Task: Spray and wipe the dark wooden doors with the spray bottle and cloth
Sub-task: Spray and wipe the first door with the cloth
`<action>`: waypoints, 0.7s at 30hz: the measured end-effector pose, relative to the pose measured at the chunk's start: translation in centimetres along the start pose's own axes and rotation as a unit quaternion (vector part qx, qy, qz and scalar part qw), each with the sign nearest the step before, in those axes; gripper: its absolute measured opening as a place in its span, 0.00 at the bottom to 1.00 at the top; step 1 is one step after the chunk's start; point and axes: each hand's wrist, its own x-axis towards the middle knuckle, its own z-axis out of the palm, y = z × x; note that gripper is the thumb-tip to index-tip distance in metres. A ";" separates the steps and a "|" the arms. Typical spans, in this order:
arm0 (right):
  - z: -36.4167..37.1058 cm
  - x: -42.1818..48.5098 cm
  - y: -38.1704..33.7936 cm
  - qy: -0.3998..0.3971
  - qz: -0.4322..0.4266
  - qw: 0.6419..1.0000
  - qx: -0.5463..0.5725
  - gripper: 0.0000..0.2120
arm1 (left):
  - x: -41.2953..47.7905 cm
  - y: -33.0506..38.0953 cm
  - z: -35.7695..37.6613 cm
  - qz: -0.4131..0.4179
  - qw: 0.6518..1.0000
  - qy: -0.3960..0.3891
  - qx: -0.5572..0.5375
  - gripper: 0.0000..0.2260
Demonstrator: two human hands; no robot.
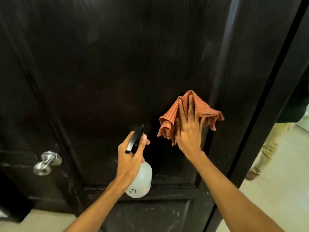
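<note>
Right hand (pixel 189 129) has its fingers spread flat, pressing the checked cloth (pixel 168 119) on the right side of the dark door (pixel 117 64), left hand (pixel 128 154) grips the spray bottle (pixel 141 180) nearby, so I'd go flat-palmed with overlapping strokes along the grain.

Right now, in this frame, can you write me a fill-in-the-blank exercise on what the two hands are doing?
1. The right hand presses the checked ____ against the dark door.
2. The left hand grips the ____, which has a black trigger head.
3. The metal door knob is to the ____ of both hands.
Missing words: cloth; spray bottle; left.
</note>
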 end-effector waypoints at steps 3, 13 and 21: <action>2.7 -6.4 0.0 -0.062 -0.067 0.996 -0.026 0.41 | -1.5 -1.6 0.3 -0.016 1.000 0.004 0.006 0.08; 4.7 -8.5 -0.2 -0.015 0.043 0.999 0.014 0.43 | -7.1 -7.5 1.7 -0.046 0.998 0.022 0.039 0.07; 5.4 -4.6 -4.7 0.034 -0.026 0.999 -0.021 0.30 | -8.1 -10.6 -3.2 -0.013 0.997 0.065 0.027 0.08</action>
